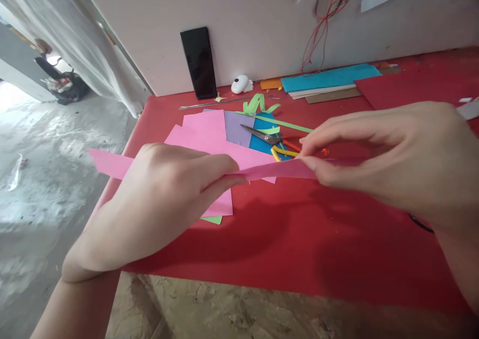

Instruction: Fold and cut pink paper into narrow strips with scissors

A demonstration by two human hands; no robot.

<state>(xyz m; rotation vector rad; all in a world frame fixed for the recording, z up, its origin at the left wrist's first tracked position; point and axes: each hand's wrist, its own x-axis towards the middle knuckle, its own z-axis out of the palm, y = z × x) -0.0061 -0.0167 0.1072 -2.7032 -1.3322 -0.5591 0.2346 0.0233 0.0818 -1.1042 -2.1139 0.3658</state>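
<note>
Left hand (168, 194) and right hand (419, 154) pinch a pink paper strip (275, 169) between their fingers (219, 168), above the red counter (262, 259); scissors (276, 140) lie over blue paper (259, 147).

On the worktop (262, 264), paper sheets (194, 142) overlap left of centre, the scissors (270, 139) across their right part. Behind them, the phone (198, 63) stands against the wall (254, 24); farther right, stacked pieces (331, 78) lie along the far edge. Nearer, the paper strip (271, 170) passes rightward through the left hand (168, 194) to the right hand (392, 154).
</note>
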